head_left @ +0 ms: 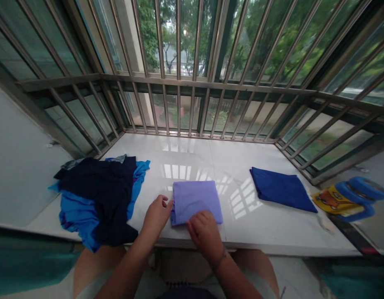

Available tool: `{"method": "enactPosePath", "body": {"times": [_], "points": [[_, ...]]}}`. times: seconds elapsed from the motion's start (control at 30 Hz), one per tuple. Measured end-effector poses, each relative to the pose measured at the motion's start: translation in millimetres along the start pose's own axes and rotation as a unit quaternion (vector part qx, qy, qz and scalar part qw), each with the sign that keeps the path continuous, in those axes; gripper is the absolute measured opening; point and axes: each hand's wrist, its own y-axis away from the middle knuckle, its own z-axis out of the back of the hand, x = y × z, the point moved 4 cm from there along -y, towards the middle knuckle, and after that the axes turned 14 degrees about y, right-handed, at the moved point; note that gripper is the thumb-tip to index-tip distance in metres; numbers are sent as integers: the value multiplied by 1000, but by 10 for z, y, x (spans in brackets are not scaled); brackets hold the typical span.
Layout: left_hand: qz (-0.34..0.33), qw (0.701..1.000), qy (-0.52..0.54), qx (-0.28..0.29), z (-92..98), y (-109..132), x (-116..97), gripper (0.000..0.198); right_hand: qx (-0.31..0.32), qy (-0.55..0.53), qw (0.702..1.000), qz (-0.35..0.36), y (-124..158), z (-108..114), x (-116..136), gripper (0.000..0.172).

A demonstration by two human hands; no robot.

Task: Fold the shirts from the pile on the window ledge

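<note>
A folded lavender cloth (195,198) lies on the white marble sill (185,158) in front of me. My left hand (156,216) pinches its left edge with curled fingers. My right hand (205,232) rests on its near edge, fingers bent and pressed onto the fabric. To the left sits a loose heap of dark navy and bright blue clothes (98,199). A neatly folded dark blue cloth (281,189) lies to the right.
Metal window bars (179,83) enclose the sill on three sides, with trees beyond the glass. A yellow and blue printed item (344,199) sits at the far right edge. My bare knees show below the sill's front edge.
</note>
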Motion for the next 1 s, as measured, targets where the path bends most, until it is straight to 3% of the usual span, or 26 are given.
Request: {"method": "enactPosePath", "body": {"times": [0.1, 0.2, 0.3, 0.4, 0.57, 0.7, 0.83, 1.0], "points": [[36, 998, 13, 43, -63, 135, 16, 25, 2, 108, 974, -198, -61, 151, -465, 24], [48, 996, 45, 63, -206, 191, 5, 23, 59, 173, 929, -321, -40, 112, -848, 49], [44, 992, 101, 68, -366, 168, 18, 22, 136, 109, 918, -357, -6, -51, -1079, 57], [42, 979, 185, 76, -527, 122, 54, 26, 177, 13, 916, -361, -5, -142, -1213, 39], [18, 953, 282, 108, -729, 155, 25, 39, 129, -159, 900, -385, -71, -26, -1523, 35], [-9, 956, 275, 103, -741, 262, -96, 37, 76, -206, 884, -412, -171, 291, -2019, 39], [-43, 965, 236, 104, -687, 340, -209, 23, 47, -200, 886, -416, -309, 795, -2633, 39], [-73, 969, 209, 113, -668, 374, -241, 16, 18, -261, 844, -469, -331, 1396, -3422, 34]]}}
